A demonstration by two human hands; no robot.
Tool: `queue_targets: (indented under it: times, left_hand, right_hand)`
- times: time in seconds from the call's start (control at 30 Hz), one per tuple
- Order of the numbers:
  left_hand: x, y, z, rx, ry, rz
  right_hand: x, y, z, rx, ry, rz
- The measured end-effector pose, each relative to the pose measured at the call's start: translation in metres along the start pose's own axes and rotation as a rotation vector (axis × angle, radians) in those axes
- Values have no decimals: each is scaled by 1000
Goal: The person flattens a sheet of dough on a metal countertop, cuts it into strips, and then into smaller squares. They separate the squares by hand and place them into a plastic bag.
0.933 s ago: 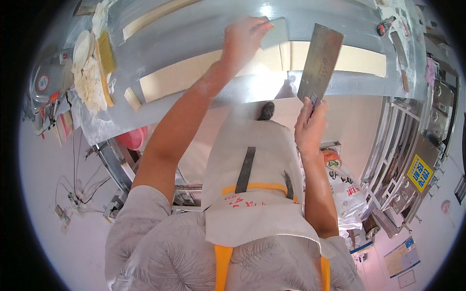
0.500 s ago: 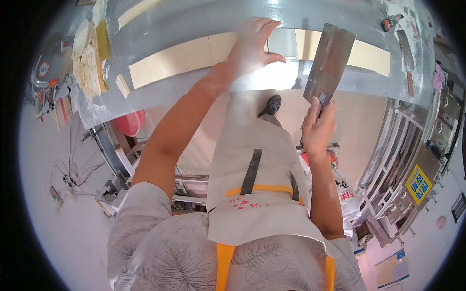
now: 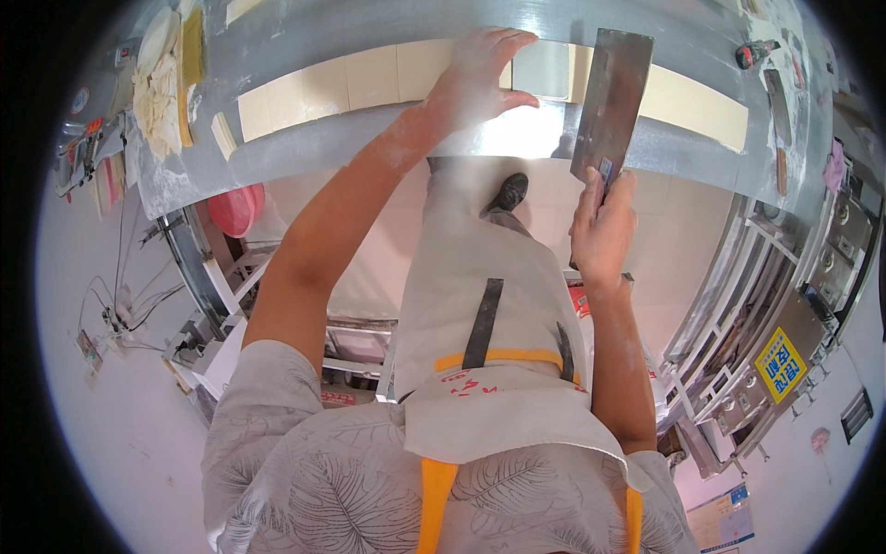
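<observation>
— Cream dough scraps [image 3: 159,113] at far left of the bench [image 3: 369,28], brush [image 3: 192,48] just beside. Next?
— Small dough piece [image 3: 223,136], apart. Pink bowl [image 3: 236,209], below bench edge. Then dough strip [image 3: 323,90], running sideways along the bench, cut lines visible.
— Left hand [image 3: 480,81]?
— Over the strip; thumb and fingers spread wide. Partly blurred; pressure on the dough cannot be told.
— Adjacent?
— Grey square plate [image 3: 543,70], in line with the strip, at the fingertips. Contact uncertain.
— Right hand [image 3: 604,226]?
— Closed round the handle of the knife [image 3: 613,106]. Broad blade points away from the body, hiding part of the strip.
— Far right?
— Strip's plain end, then red-and-black tool [image 3: 757,54] and slim knife [image 3: 775,97].
</observation>
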State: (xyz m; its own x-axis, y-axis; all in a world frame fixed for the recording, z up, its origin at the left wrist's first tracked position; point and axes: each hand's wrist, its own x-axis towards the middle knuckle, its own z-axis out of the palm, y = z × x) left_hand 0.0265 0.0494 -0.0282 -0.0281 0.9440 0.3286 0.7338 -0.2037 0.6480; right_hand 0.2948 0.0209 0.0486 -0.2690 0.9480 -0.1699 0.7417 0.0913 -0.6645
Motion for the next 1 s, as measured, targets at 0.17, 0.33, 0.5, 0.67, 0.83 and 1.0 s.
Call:
queue_targets:
  times: [0.17,0.33,0.5,0.67,0.83,1.0]
  left_hand:
    - [-2,-3,1,-1,4,3]
    - [0,-3,1,-8,3,23]
    - [0,-1,0,5,2,31]
    - [2,-3,0,0,12,48]
    - [1,-4,2,-21,15,34]
    - [2,-3,2,-2,10,15]
  right_hand:
    - [14,-32,-7,-49,-107,74]
    - [24,-37,1,-146,-149,84]
    - [26,-41,6,-171,-139,53]
    - [27,-44,10,-200,-138,58]
    - [32,-45,14,-261,-269,104]
    - [41,-39,23,-289,-341,133]
